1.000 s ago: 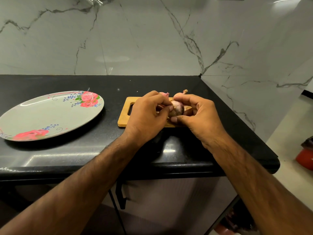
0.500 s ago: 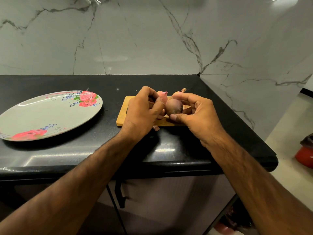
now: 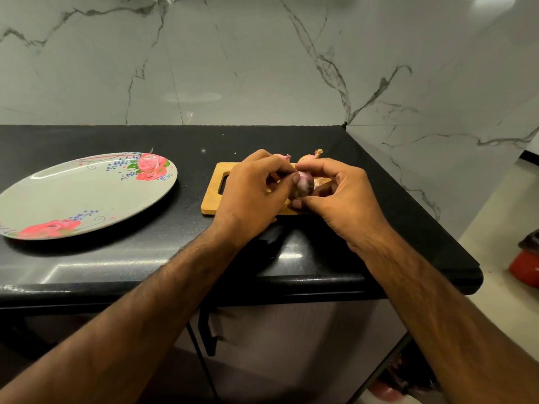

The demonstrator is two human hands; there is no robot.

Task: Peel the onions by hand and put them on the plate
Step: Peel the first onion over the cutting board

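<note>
Peeling stage, head view. A small red onion [image 3: 303,185] is held just above the wooden cutting board [image 3: 212,206], which lies toward the right end of the black counter [image 3: 116,258], near its front edge. The right hand [image 3: 341,196] clasps the bulb, fingers curled over the top and thumb beneath, probably to steady it and turn it. The left hand [image 3: 253,193] has its fingers bent, with thumb and forefinger closed on the bulb's near side, a grip suited to lifting dry skin. Working over the board probably keeps the scraps in one place.

The floral plate [image 3: 73,196] rests on the counter's left part, well apart from the board, and bears no onion; its left rim is cut off by the frame.

Both hands cover most of the board. Only the tips of two more onions [image 3: 313,154] show behind the knuckles. How much skin remains on the held bulb cannot be judged. A red vessel [image 3: 525,266] on the floor is cropped at the right.
</note>
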